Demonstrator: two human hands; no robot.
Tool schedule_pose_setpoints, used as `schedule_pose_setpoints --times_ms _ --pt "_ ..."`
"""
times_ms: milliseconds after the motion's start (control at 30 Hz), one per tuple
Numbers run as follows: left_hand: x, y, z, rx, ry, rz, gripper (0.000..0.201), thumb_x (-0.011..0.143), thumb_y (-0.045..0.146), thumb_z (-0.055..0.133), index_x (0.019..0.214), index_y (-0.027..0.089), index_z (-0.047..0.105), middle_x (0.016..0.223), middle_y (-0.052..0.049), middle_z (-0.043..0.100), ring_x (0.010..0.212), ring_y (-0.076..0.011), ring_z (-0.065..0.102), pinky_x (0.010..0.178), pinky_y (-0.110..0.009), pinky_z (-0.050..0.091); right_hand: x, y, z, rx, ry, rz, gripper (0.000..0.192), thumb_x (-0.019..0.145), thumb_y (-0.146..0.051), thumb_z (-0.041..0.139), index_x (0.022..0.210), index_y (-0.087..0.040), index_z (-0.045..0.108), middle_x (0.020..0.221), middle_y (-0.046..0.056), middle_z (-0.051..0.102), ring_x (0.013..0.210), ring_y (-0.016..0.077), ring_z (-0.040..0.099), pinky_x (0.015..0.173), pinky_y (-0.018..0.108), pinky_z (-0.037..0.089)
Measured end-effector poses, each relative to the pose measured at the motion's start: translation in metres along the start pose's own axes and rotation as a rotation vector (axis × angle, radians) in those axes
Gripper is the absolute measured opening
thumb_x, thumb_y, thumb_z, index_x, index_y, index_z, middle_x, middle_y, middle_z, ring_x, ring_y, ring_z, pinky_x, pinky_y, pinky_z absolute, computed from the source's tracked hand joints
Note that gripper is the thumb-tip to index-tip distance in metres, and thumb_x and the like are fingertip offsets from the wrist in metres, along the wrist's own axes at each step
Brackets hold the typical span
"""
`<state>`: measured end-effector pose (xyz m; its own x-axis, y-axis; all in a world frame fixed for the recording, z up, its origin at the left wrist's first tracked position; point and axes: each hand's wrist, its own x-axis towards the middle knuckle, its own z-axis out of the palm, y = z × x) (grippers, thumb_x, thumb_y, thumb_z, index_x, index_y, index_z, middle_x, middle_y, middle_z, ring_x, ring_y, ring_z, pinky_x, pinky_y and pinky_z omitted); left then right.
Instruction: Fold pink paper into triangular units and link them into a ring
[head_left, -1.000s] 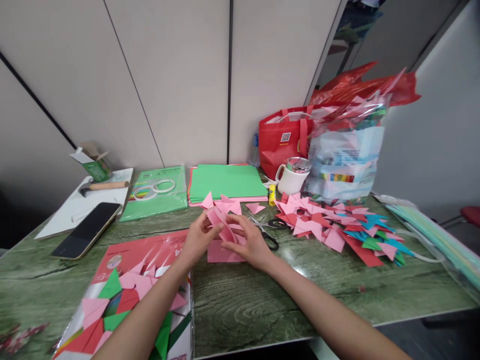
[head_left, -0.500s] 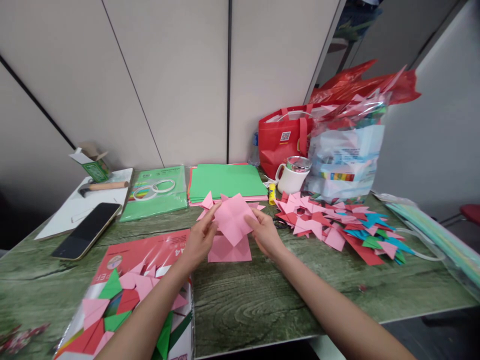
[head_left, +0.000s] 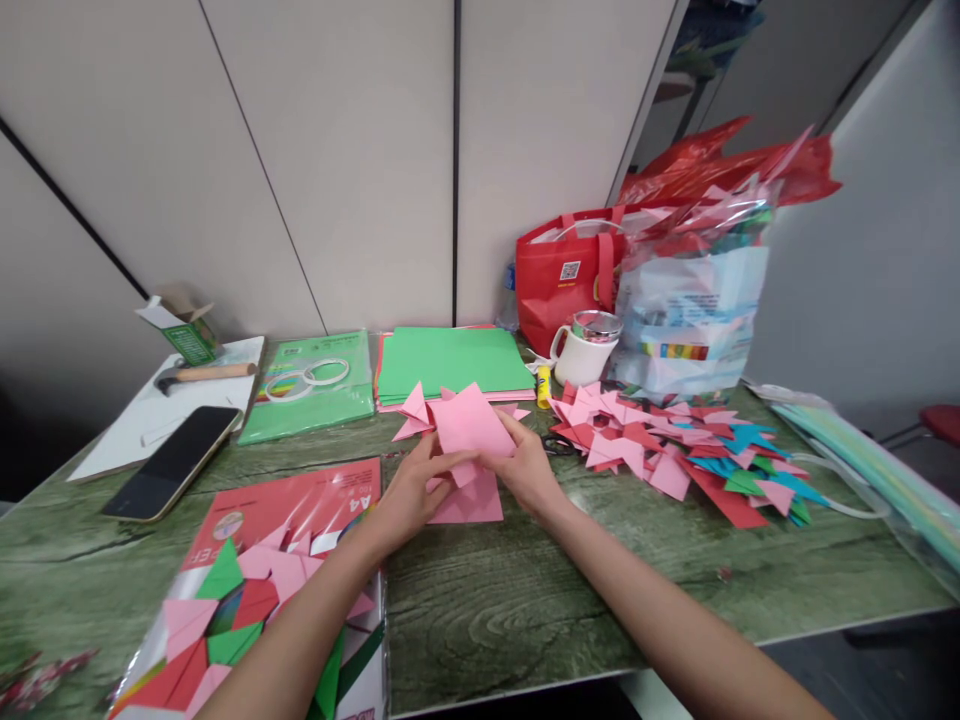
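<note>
A square of pink paper (head_left: 472,425) is held up between both hands over the middle of the table. My left hand (head_left: 421,488) grips its lower left edge, thumb and fingers closed on it. At the right edge, my right hand (head_left: 523,464) pinches the same sheet, with some fingers hidden behind it. Underneath lies another piece of pink paper (head_left: 480,503), flat on the table and partly covered. Folded pink paper pieces (head_left: 414,409) lie just behind the hands.
Folded paper shapes (head_left: 600,430) are heaped at right, before a white mug (head_left: 586,350), a glue stick (head_left: 544,386) and a red bag (head_left: 566,285). Green sheets (head_left: 450,362) are stacked behind. A phone (head_left: 174,462) and hammer (head_left: 206,374) lie left; a paper pack (head_left: 300,480) lies front left.
My left hand has shifted from the upper left of the pink square down to its lower edge. The sheet has tilted, and my right hand has moved slightly along its edge.
</note>
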<state>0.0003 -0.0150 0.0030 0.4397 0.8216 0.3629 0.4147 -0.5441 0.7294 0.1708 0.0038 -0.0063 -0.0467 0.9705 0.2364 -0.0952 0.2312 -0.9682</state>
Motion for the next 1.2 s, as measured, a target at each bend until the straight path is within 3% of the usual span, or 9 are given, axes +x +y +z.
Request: schedule_pose_setpoints --times_ms 100,367,433,567,700,867,1067,1133,1200 --pt "0.002 -0.005 0.001 -0.013 0.025 -0.020 0.033 0.074 0.012 0.055 0.100 0.028 0.066 0.105 -0.007 0.059 0.098 -0.0208 0.054 0.084 -0.035 0.045 0.000 0.001 0.000 0.093 -0.012 0.052 0.048 0.059 -0.014 0.061 0.107 -0.019 0.057 0.103 0.003 0.062 0.087 0.0192 0.057 0.075 0.029 0.046" --pt "0.006 0.007 -0.001 -0.187 0.131 -0.264 0.014 0.063 0.022 0.068 0.076 0.021 0.073 0.078 -0.006 0.069 0.071 -0.0195 0.062 0.066 -0.030 0.049 0.000 0.004 -0.001 0.322 -0.078 0.168 0.035 0.058 -0.021 0.070 0.091 -0.017 0.062 0.078 0.001 0.064 0.067 0.0150 0.057 0.064 0.026 0.045" --pt "0.007 0.011 -0.003 -0.213 0.188 -0.322 0.028 0.063 0.027 0.069 0.090 0.019 0.070 0.070 -0.005 0.069 0.064 -0.0186 0.062 0.060 -0.028 0.049 -0.001 0.003 0.000 0.319 -0.106 0.194 0.035 0.057 -0.025 0.072 0.089 -0.016 0.063 0.076 0.001 0.064 0.065 0.0155 0.057 0.063 0.027 0.046" --pt "0.007 0.018 -0.006 -0.258 0.259 -0.377 0.067 0.062 0.030 0.070 0.124 0.016 0.048 0.059 0.002 0.062 0.050 -0.0140 0.058 0.047 -0.023 0.046 -0.003 -0.001 0.002 0.320 -0.150 0.212 0.036 0.056 -0.032 0.073 0.087 -0.015 0.062 0.076 0.002 0.065 0.064 0.0158 0.058 0.062 0.028 0.047" --pt "0.007 0.021 -0.006 -0.295 0.321 -0.349 0.083 0.061 0.026 0.071 0.134 0.018 0.033 0.066 0.002 0.062 0.048 -0.0098 0.055 0.046 -0.020 0.046 -0.006 -0.007 0.004 0.249 -0.172 0.197 0.041 0.054 -0.033 0.075 0.088 -0.014 0.063 0.076 0.002 0.066 0.064 0.0166 0.059 0.062 0.029 0.048" --pt "0.009 0.019 -0.004 -0.530 0.308 -0.350 0.103 0.060 0.022 0.072 0.140 0.018 0.007 0.064 0.001 0.062 0.054 -0.0149 0.061 0.055 -0.026 0.053 -0.009 -0.011 0.005 0.057 -0.171 0.214 0.042 0.048 -0.031 0.077 0.084 -0.011 0.066 0.076 0.005 0.068 0.064 0.0182 0.060 0.061 0.030 0.049" --pt "0.011 0.016 -0.005 -0.761 0.271 -0.422 0.107 0.056 0.017 0.075 0.138 0.020 0.007 0.070 -0.001 0.068 0.062 -0.0167 0.065 0.060 -0.028 0.053 -0.006 -0.008 0.004 0.081 -0.132 0.230 0.042 0.047 -0.031 0.078 0.082 -0.011 0.067 0.073 0.006 0.069 0.063 0.0184 0.061 0.060 0.029 0.049" --pt "0.010 0.014 -0.005 -0.802 0.254 -0.452 0.099 0.056 0.019 0.075 0.136 0.020 0.017 0.074 -0.004 0.070 0.064 -0.0178 0.065 0.061 -0.030 0.054 -0.005 -0.006 0.002 0.093 -0.137 0.233 0.041 0.046 -0.030 0.078 0.081 -0.011 0.068 0.073 0.005 0.069 0.063 0.0183 0.061 0.060 0.029 0.049" --pt "0.009 0.010 -0.005 -0.800 0.249 -0.471 0.081 0.057 0.021 0.075 0.128 0.016 0.036 0.076 -0.006 0.070 0.063 -0.0178 0.065 0.061 -0.031 0.054 -0.005 -0.005 0.002 0.085 -0.155 0.237 0.040 0.046 -0.029 0.078 0.080 -0.010 0.068 0.072 0.005 0.069 0.063 0.0180 0.061 0.059 0.028 0.049"
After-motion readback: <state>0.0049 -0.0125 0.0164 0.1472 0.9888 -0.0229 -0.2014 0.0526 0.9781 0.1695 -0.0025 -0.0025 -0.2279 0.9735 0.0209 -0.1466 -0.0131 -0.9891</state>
